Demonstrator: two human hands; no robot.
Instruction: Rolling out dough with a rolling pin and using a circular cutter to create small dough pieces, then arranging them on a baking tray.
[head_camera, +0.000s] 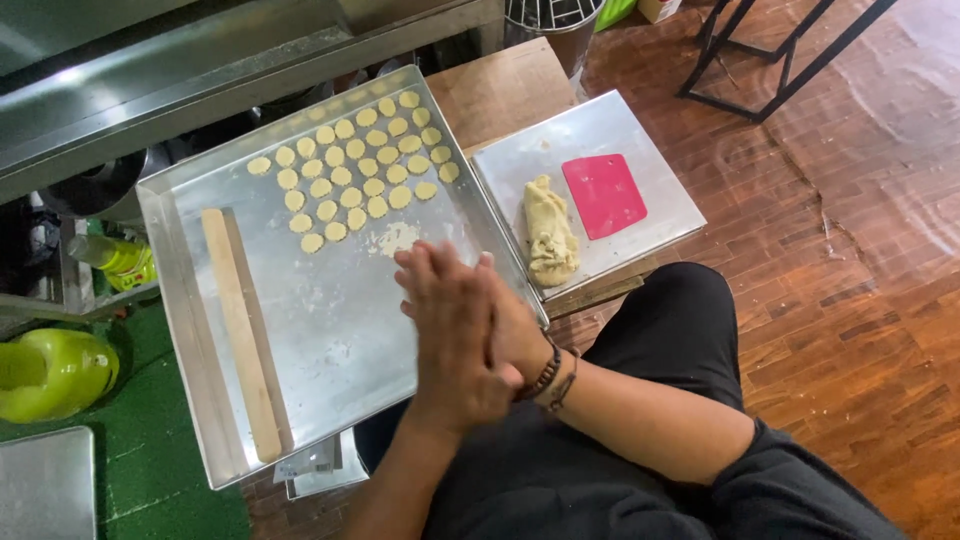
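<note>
The person's left hand lay flat on top of the right hand, palms pressed together with fingers stretched out; whatever sat between the palms was hidden, so I cannot tell whether anything was held. Both hands hovered over the near right corner of the large shallow square steel baking tray. A beaded bracelet circled the right wrist.

On the far part of that tray, small round pale-yellow dough discs lay in slanting rows, close together but mostly apart. Just nearer than the discs, between them and the hands, was a smear of pale dough crumbs. Along the tray's left side lay a long flat wooden stick, running from far to near.

Just right of the tray sat a smaller flat steel sheet on a wooden board. On the sheet, a lump of pale-yellow dough lay at the side nearest the tray, with a red rectangular plastic scraper just beside it, farther from the tray.

Left of the tray, well apart, stood a lime-green plastic jug on green matting
</note>
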